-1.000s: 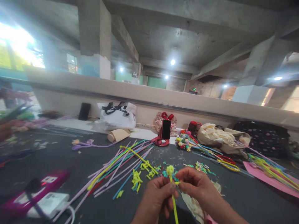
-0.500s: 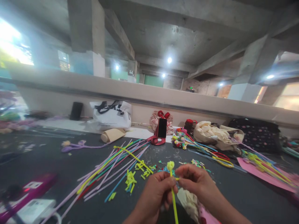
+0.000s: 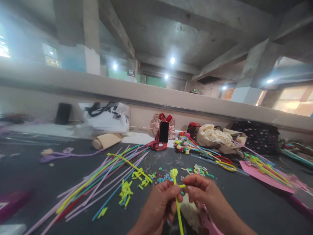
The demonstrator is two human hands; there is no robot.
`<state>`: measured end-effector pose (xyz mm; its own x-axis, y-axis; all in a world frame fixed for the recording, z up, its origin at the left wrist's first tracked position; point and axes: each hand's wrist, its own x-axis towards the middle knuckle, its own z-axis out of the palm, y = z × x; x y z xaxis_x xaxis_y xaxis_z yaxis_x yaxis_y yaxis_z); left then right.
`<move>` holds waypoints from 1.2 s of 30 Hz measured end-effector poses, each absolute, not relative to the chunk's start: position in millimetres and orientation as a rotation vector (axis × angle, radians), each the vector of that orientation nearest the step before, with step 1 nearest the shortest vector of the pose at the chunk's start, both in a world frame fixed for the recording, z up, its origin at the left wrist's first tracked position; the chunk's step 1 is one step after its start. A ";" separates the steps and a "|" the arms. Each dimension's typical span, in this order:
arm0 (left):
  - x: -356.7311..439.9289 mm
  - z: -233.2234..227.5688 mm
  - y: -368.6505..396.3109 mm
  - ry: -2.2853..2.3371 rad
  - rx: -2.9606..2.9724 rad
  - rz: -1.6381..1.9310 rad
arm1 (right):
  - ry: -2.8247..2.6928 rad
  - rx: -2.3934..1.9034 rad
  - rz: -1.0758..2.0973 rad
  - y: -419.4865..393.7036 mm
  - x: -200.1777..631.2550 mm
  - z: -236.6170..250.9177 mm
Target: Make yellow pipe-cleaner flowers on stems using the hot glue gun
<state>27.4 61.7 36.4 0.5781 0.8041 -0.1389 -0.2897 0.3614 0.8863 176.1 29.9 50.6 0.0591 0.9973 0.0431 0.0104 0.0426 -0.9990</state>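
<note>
My left hand is closed in a pinch around a yellow pipe cleaner, which stands nearly upright with a curled knob at its top. From between the left fingertips a short yellow pipe cleaner piece sticks out sideways. My right hand is closed, its thumb and forefinger at the outer end of that piece. Just left of my hands lie cut yellow pieces. Beyond the fingertips are small blue pieces.
Long pipe cleaners spread across the dark table at left. A phone leans upright at the back. Scissors, a finished-looking bundle, a pink sheet and a cream cloth bag are at right. A white bag stands back left.
The camera has turned to the right, so the table's things sit further left in view. A little more of the short yellow piece shows between my hands, which keep nearly the same pose.
</note>
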 end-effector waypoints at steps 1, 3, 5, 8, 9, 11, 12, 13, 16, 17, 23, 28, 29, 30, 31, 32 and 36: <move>27.8 36.1 61.9 0.625 0.967 0.766 | -1.212 -1.219 1.132 30.2 174.3 50.0; 28.2 35.9 61.8 0.616 0.987 0.759 | -1.251 -1.218 1.122 30.1 171.2 49.8; 27.9 35.5 61.1 0.619 1.007 0.763 | -1.273 -1.224 1.120 28.9 169.2 50.8; 26.7 35.2 58.6 0.627 1.031 0.800 | -1.268 -1.241 1.143 26.2 168.5 53.1; 26.4 35.4 57.5 0.632 1.036 0.815 | -1.266 -1.237 1.148 25.6 168.7 53.6; 25.9 36.4 55.3 0.639 1.042 0.831 | -1.256 -1.224 1.155 24.9 169.5 54.0; 25.9 37.0 54.4 0.637 1.042 0.833 | -1.250 -1.212 1.166 24.9 170.0 53.9; 25.9 37.6 53.7 0.631 1.037 0.835 | -1.243 -1.198 1.182 25.0 170.6 53.7; 26.0 38.5 53.1 0.574 1.008 0.834 | -1.203 -1.148 1.254 25.4 171.8 52.9; 26.0 38.2 53.5 0.554 1.000 0.830 | -1.183 -1.127 1.282 25.4 172.0 52.7; 26.4 32.8 60.1 0.496 0.958 0.731 | -1.092 -1.008 1.395 26.4 172.6 51.4; 26.3 28.3 64.7 0.493 0.896 0.727 | -1.014 -1.041 1.378 26.5 171.8 50.7; 26.1 27.9 65.1 0.493 0.884 0.727 | -1.003 -1.047 1.375 26.2 171.5 50.8; 25.8 27.8 65.3 0.493 0.880 0.718 | -0.995 -1.052 1.371 26.0 171.3 50.9; 25.5 27.8 65.3 0.495 0.881 0.709 | -0.988 -1.058 1.365 25.9 171.2 50.9; 25.2 28.0 65.1 0.500 0.888 0.699 | -0.985 -1.067 1.359 25.9 171.2 50.9; 25.9 28.0 63.8 0.524 0.952 0.675 | -1.027 -1.122 1.315 27.1 170.9 50.9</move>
<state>25.9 63.8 28.0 0.6816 0.7230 -0.1127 -0.2883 0.4069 0.8668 170.9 27.1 50.9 0.0178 0.9981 -0.0584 -0.1851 -0.0541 -0.9812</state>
